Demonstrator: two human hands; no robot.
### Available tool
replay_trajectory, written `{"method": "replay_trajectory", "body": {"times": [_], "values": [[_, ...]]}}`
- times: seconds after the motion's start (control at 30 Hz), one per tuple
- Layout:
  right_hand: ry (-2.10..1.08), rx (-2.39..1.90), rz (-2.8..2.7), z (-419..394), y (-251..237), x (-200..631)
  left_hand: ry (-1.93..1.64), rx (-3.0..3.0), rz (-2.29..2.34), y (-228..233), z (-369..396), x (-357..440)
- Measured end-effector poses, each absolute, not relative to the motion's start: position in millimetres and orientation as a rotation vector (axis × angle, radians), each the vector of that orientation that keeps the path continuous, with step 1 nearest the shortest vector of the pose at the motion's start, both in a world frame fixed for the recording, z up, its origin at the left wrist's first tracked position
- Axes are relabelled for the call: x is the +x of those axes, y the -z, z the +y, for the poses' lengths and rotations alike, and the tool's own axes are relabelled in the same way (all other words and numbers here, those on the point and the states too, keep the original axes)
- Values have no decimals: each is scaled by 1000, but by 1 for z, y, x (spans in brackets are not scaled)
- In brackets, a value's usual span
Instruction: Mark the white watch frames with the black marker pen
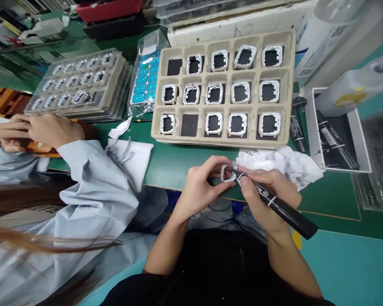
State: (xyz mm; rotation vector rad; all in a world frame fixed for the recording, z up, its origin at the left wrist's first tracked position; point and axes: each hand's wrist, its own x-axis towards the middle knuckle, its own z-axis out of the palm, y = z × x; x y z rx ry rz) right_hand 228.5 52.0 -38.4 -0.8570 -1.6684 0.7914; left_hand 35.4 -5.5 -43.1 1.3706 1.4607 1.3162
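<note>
Between the fingers of my left hand (204, 185) is a small silvery watch-case frame (224, 173), held up near the table's front edge. My right hand (268, 191) grips a black marker pen (282, 208), its tip end at the frame's right side. Whether the tip touches the frame I cannot tell. Just beyond my hands stands a beige compartment tray (196, 139) with similar frames in most pockets. Two of its pockets, at the back left and in the front row, show only dark lining. A crumpled white cloth (296, 165) lies beside my right hand.
On the left a co-worker's hands (47, 129) hold an orange block. Stacked clear trays (79, 102) of frames stand behind them, near a bag of blue pieces (146, 78). To the right are loose black markers (297, 134) and a white box (338, 168) with a bottle (347, 93).
</note>
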Motion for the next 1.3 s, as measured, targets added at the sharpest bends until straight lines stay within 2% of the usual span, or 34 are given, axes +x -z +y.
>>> {"method": "replay_trajectory", "body": {"times": [0.7,1.0,1.3], "values": [[-720,-862,-1673,49,39,223,-1332,1534,1588,46,-9,41],[-448,-808,-1853,46,37,223,-1329,1614,1584,46,-10,42],[-530,-761,-1786,51,37,221,-1338,1632,1622,45,-10,44]]}}
